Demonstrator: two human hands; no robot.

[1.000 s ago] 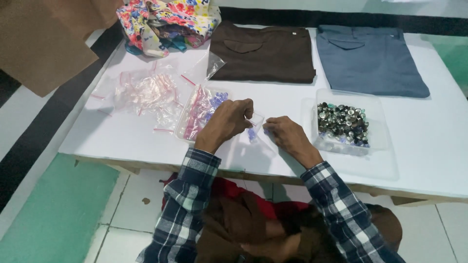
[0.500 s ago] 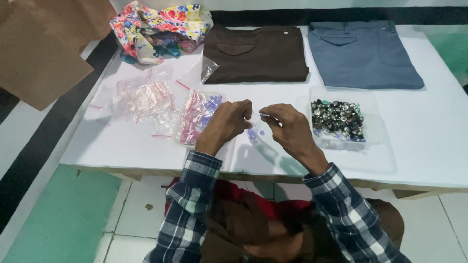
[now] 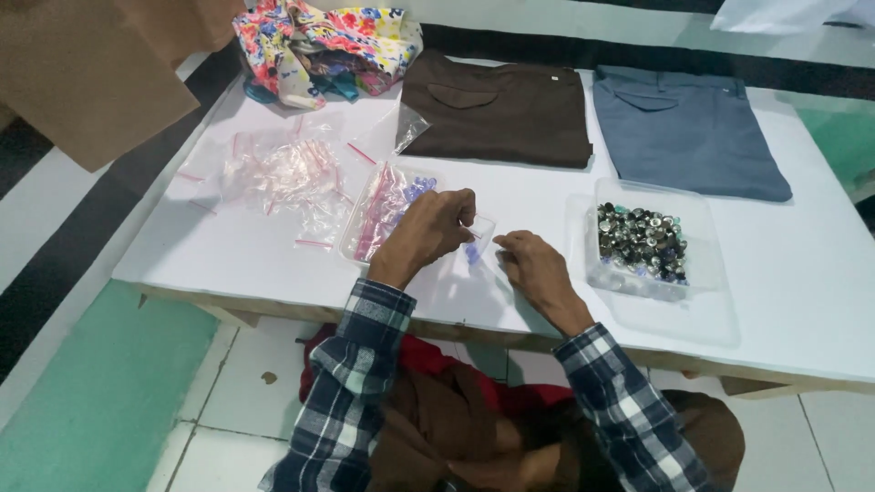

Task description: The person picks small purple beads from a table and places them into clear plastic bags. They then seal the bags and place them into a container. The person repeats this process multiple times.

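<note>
1. Left hand (image 3: 428, 230) pinches the top of a small clear zip bag (image 3: 478, 239) holding a few blue pieces – fingers closed on its upper edge.
2. Right hand (image 3: 533, 266), at 4 o'clock of the bag, rests on the white table (image 3: 802, 282); whether its fingertips grip the bag cannot be told.
3. For a clean seal, hold the mouth level and press along the strip end to end.
4. Tray of filled bags (image 3: 383, 211) lies at 9 o'clock; tub of metal buttons (image 3: 643, 241) at 3 o'clock.
5. Folded brown garment (image 3: 501, 109) lies at 12 o'clock.
</note>
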